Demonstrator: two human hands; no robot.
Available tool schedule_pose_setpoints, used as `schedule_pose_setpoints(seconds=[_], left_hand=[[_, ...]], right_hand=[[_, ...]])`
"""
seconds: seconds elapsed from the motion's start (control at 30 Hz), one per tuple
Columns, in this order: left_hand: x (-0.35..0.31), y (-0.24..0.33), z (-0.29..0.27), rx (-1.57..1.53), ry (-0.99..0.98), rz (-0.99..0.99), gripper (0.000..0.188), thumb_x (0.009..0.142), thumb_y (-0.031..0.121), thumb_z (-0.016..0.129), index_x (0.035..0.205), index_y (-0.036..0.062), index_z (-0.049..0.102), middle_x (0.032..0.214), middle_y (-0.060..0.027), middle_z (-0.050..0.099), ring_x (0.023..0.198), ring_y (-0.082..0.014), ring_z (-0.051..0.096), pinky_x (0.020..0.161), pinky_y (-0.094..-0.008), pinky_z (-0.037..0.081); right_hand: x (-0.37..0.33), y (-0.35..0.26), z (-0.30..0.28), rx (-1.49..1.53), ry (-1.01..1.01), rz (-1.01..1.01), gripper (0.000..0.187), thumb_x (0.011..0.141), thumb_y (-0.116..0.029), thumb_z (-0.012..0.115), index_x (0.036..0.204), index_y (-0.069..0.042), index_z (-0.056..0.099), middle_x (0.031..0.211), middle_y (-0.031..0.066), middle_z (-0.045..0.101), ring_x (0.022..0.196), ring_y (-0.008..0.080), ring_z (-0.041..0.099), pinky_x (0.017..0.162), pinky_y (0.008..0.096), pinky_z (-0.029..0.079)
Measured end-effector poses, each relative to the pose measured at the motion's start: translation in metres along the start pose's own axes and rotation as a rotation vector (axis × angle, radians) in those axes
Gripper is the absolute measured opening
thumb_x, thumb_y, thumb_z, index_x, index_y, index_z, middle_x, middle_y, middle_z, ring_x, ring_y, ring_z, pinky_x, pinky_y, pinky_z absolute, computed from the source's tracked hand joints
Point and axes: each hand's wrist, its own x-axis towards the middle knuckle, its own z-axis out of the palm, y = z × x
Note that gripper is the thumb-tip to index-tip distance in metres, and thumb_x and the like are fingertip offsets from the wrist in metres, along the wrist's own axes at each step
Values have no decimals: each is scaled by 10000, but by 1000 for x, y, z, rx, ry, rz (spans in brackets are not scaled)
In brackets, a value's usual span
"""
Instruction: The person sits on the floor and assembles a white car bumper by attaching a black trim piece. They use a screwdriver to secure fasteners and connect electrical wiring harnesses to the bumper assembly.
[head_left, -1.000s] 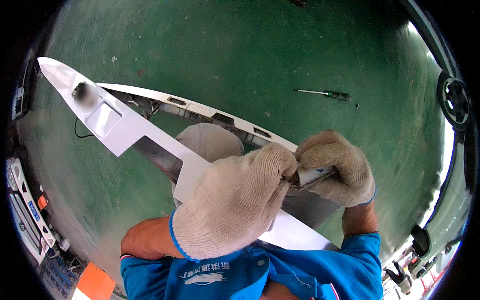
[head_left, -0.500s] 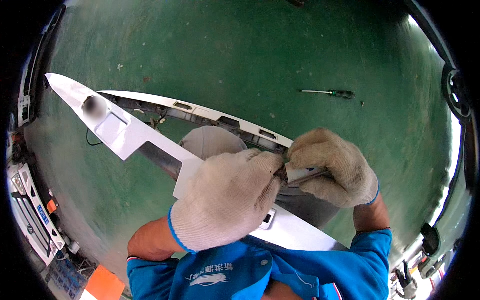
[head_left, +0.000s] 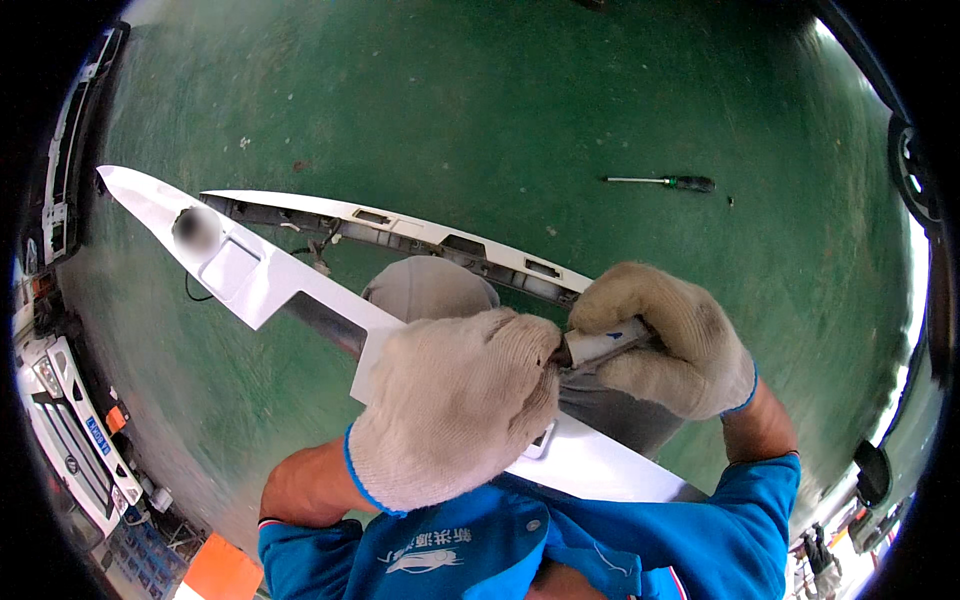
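Note:
A long white vehicle trim panel (head_left: 330,290) with a rectangular recess and a stepped cutout slants across my lap. My left hand (head_left: 455,405), in a beige knit glove, lies over it with the fingers closed; what they grip is hidden. Close against it, my right hand (head_left: 670,335), gloved too, is closed around a small, flat, whitish piece (head_left: 605,343) with a blue mark. The dark end of that piece points to my left fingers. Behind my knee, a second white trim panel (head_left: 410,225) with rectangular openings rests on the floor.
A screwdriver (head_left: 660,182) with a dark handle lies on the green floor (head_left: 450,100), a tiny part (head_left: 731,201) beside it. White vehicle front parts (head_left: 75,440) and an orange item (head_left: 222,570) stand at left. Vehicle parts (head_left: 910,180) line the right edge.
The whitish piece in my right hand has turned and shows more of its flat face. Both hands stay close together; the whole view has shifted slightly.

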Motion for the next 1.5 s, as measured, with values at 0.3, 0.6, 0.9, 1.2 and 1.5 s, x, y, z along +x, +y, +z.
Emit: schedule_pose_setpoints(seconds=[0.3,0.6,0.9,1.2,1.5], left_hand=[[0,1,-2,-105,68,-36,162,920,207,688,1031,90,681,858,-118,709,716,-316,712,629,-434,576],[2,-9,-11,-142,-38,-136,138,905,109,705,1030,55,683,986,-140,738,847,-290,752,724,-386,598],[-43,-36,-59,184,146,83,554,633,235,897,1138,66,742,1172,-158,714,1117,-406,692,981,-505,547],[-60,-75,-49,352,96,210,626,608,378,906,1188,221,728,1186,-115,706,1187,-376,672,1087,-592,484],[-54,-76,-40,371,151,289,597,565,293,873,1135,194,726,1116,-75,731,1099,-335,715,1010,-554,548]], right_hand=[[8,-30,-4,542,27,636,448,937,-234,755,1289,6,618,1081,117,716,898,183,723,761,325,604],[2,5,5,-396,131,-202,546,813,-131,800,1330,-72,632,1176,129,667,1005,280,726,743,370,636],[-9,-1,0,-333,61,-44,553,841,-292,830,1305,-47,658,1065,160,731,886,307,743,729,408,609],[4,-22,1,-103,-138,62,435,940,-392,751,1183,-33,718,867,149,716,744,318,721,620,382,542],[3,-34,45,-231,-71,4,457,932,-370,739,1231,-27,691,796,135,692,690,307,711,581,398,533]])
